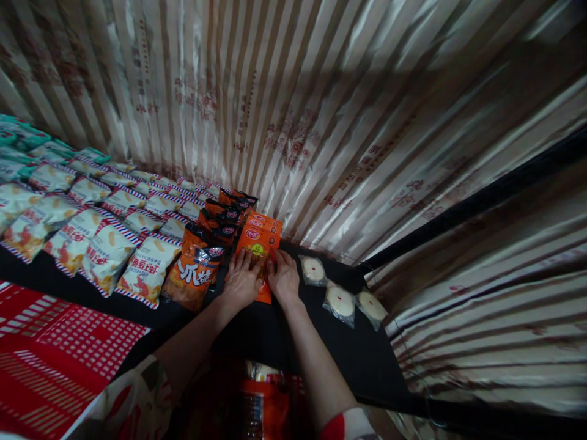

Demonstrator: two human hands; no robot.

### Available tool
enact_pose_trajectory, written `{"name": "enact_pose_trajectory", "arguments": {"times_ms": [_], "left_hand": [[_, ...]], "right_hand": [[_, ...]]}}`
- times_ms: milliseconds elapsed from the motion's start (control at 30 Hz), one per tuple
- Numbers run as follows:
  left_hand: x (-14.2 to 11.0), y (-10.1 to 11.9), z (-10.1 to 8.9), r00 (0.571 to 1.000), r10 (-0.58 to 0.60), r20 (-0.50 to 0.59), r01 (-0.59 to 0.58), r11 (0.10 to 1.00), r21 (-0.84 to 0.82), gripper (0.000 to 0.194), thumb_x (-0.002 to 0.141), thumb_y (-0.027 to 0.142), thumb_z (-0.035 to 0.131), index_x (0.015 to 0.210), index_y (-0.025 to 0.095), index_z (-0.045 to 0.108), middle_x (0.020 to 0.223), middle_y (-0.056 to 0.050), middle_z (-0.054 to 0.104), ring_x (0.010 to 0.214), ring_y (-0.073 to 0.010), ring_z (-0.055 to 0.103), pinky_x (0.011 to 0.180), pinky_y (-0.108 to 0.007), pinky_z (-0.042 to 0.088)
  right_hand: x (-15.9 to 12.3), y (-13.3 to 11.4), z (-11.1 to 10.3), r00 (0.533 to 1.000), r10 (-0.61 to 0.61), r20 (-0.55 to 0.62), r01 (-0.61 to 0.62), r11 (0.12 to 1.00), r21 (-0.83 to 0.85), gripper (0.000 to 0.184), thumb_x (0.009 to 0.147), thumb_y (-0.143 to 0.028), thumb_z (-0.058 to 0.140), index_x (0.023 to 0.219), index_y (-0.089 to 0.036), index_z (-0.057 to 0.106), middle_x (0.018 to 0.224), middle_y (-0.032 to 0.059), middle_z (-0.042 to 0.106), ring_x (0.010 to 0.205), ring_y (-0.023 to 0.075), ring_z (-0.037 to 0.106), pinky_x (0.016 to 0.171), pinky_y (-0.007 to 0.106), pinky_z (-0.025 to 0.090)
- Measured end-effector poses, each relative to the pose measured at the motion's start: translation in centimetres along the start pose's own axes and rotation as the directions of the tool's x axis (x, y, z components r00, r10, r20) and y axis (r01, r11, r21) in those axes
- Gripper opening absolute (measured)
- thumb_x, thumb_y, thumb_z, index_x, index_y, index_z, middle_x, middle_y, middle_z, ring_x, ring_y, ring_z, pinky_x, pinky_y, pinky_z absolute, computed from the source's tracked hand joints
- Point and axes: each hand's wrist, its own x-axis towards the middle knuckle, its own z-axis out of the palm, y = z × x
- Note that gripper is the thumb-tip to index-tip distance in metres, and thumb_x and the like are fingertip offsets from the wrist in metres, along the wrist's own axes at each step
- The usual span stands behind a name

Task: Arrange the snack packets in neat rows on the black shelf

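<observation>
An orange snack packet (259, 233) with a yellow round label lies on top of similar packets on the black surface. My left hand (243, 280) rests over its lower left part, fingers spread and flat. At its right edge is my right hand (283, 278), with the thumb on the packet's face and the fingers bent along the side. Both hands cover the packet's lower half. Just left of my left hand stands an orange and black snack bag (192, 272), the front one of a row.
Rows of white snack bags (149, 269) with striped edges fill the left, with green bags (27, 137) beyond. Three round, pale wrapped items (340, 302) lie at right. A red basket (87, 342) is front left. Orange packets (263, 406) sit below my arms. Striped curtain (284, 91) hangs behind.
</observation>
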Motion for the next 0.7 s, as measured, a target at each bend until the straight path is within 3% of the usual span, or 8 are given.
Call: {"name": "enact_pose_trajectory", "arguments": {"times_ms": [100,233,400,700], "left_hand": [[0.1,0.1,0.0,1.000,0.003,0.015,-0.003,1.000,0.010,0.047,0.083,0.031,0.051,0.128,0.016,0.051,0.141,-0.017,0.040,0.135,-0.0321,0.026,0.111,-0.049,0.016],[0.2,0.1,-0.3,1.000,0.005,0.024,-0.005,1.000,0.002,0.047,0.083,0.029,0.051,0.127,0.013,0.051,0.140,-0.019,0.040,0.134,-0.0318,0.027,0.111,-0.048,0.016],[0.2,0.1,-0.6,0.999,0.006,0.038,-0.007,1.000,0.002,0.048,0.081,0.026,0.052,0.127,0.013,0.051,0.141,-0.017,0.040,0.135,-0.0310,0.027,0.112,-0.047,0.017],[0.2,0.2,-0.5,1.000,0.011,0.021,-0.012,0.999,0.039,0.049,0.082,0.026,0.051,0.129,0.016,0.049,0.141,-0.016,0.040,0.134,-0.0310,0.028,0.111,-0.049,0.019]], "right_hand": [[1.4,-0.1,0.6,0.996,-0.094,-0.001,0.094,0.995,0.020,0.043,0.090,-0.024,0.038,0.131,-0.017,0.049,0.139,0.0079,0.043,0.129,0.0221,0.034,0.105,0.035,0.031],[2.8,-0.6,1.1,0.991,-0.116,0.074,0.115,0.993,0.012,0.042,0.091,-0.026,0.038,0.132,-0.019,0.047,0.144,0.0082,0.038,0.137,0.0231,0.022,0.107,0.040,0.028],[3.0,-0.8,2.0,0.991,-0.054,0.119,0.052,0.998,0.018,0.043,0.092,-0.031,0.037,0.132,-0.015,0.048,0.144,0.0122,0.036,0.135,0.0257,0.026,0.106,0.041,0.030],[3.0,0.6,4.0,0.996,-0.089,0.025,0.086,0.990,0.110,0.043,0.091,-0.029,0.037,0.128,-0.011,0.051,0.143,0.0130,0.038,0.135,0.0251,0.028,0.109,0.039,0.027]]}}
